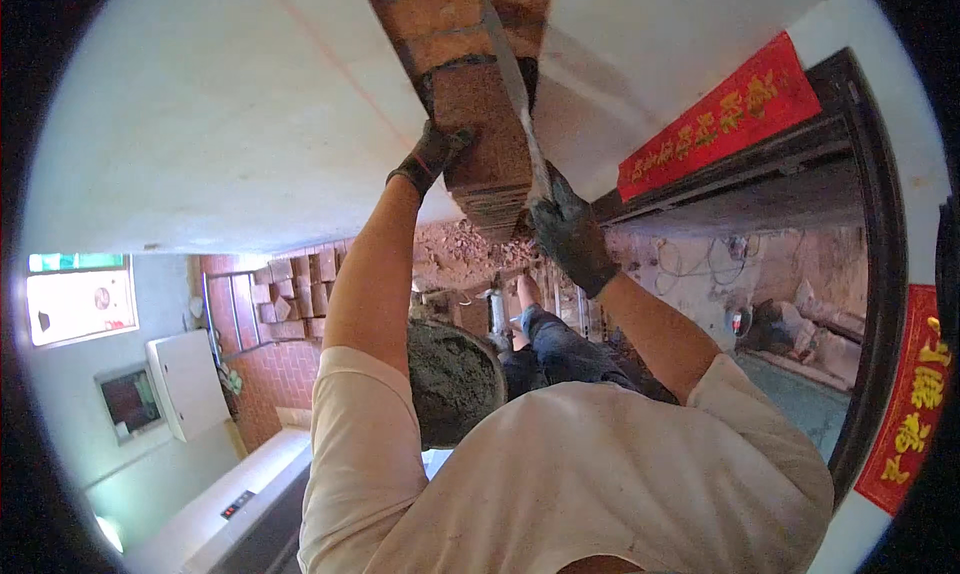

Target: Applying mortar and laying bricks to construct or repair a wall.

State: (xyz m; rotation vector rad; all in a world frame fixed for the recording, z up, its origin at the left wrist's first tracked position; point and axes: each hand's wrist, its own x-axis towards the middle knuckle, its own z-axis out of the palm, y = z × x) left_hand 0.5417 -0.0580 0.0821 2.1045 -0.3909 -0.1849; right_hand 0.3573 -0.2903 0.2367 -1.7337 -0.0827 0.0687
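Overhead, a narrow column of orange-brown bricks (440, 19) with grey mortar joints rises against the wall. My left hand (432, 156), in a dark glove, grips the left edge of a reddish-brown brick (480, 114) at the column's near end. Its ribbed lower face shows below. Gloved too, my right hand (570, 229) is closed round the lower end of a long, flat, mortar-smeared blade (512, 74), which resembles a bricklaying knife. This tool slants up along the right side of the brick and across the column.
A round tub of grey mortar (450, 379) stands below my left arm. Broken rubble (460, 254) lies at the wall's foot, with bricks (300, 289) stacked to the left. A dark door frame (870, 174) and red banner (720, 119) are at right.
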